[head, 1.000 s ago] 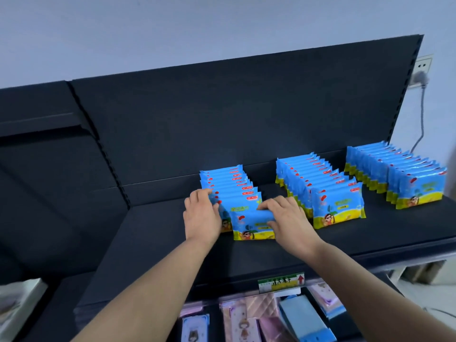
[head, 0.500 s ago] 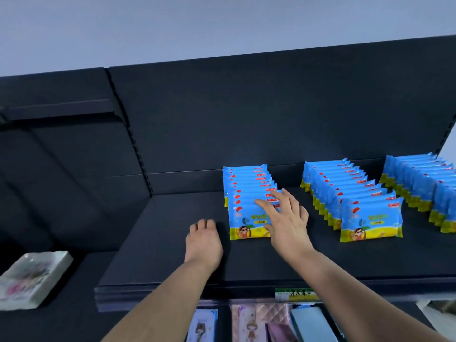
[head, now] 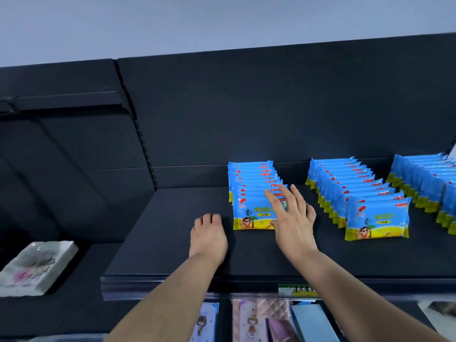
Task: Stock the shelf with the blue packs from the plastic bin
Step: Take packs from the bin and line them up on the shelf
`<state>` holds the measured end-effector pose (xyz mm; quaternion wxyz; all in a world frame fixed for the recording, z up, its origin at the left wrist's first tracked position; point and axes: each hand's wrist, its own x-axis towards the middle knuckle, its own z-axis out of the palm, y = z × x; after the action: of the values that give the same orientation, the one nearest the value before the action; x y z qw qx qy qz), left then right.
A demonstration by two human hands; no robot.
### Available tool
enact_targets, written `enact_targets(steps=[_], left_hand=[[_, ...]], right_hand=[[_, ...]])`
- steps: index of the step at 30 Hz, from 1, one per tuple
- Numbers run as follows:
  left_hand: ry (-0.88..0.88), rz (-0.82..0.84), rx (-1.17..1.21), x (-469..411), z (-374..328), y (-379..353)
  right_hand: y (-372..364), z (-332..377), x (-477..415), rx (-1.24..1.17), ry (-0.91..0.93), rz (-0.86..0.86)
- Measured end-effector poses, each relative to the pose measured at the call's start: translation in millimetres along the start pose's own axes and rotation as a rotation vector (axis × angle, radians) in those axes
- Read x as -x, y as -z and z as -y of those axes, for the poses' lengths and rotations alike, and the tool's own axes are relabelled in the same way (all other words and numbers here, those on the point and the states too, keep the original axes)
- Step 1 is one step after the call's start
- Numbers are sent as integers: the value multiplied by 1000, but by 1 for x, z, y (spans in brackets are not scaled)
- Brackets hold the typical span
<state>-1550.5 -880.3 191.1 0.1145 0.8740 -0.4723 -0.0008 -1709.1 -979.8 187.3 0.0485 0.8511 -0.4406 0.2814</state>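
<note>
Three rows of blue packs stand upright on the black shelf [head: 172, 255]. The left row [head: 251, 186] has its front pack [head: 251, 213] facing me, with a cartoon figure on a yellow strip. My right hand [head: 293, 220] lies with straight fingers against that front pack's right half. My left hand [head: 208, 236] rests on the shelf just left of the row, fingers loosely curled, holding nothing. The middle row [head: 355, 193] and the right row [head: 429, 183] stand further right. The plastic bin is out of view.
A white patterned pack [head: 34, 267] lies on the lower shelf at the left. Below the shelf edge hang colourful items [head: 249, 322] and a green price tag [head: 297, 291]. The black back panel [head: 246, 107] rises behind the rows.
Both hands let go of the front pack of the left row. My left hand dropped to the shelf beside it; my right hand flattened against the pack. The view shifted left.
</note>
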Motion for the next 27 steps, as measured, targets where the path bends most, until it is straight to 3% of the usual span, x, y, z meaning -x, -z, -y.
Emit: enact_targets(steps=[10, 15, 23, 27], left_hand=[[-48, 16, -98, 8, 4, 16], [-5, -46, -82, 43, 19, 33], [71, -182, -76, 126, 85, 42], [241, -133, -74, 170, 138, 43]], right_hand=[[25, -4, 22, -46, 149, -127], [35, 10, 44, -180, 277, -72], [34, 85, 82, -301, 474, -27], [27, 138, 106, -345, 569, 52]])
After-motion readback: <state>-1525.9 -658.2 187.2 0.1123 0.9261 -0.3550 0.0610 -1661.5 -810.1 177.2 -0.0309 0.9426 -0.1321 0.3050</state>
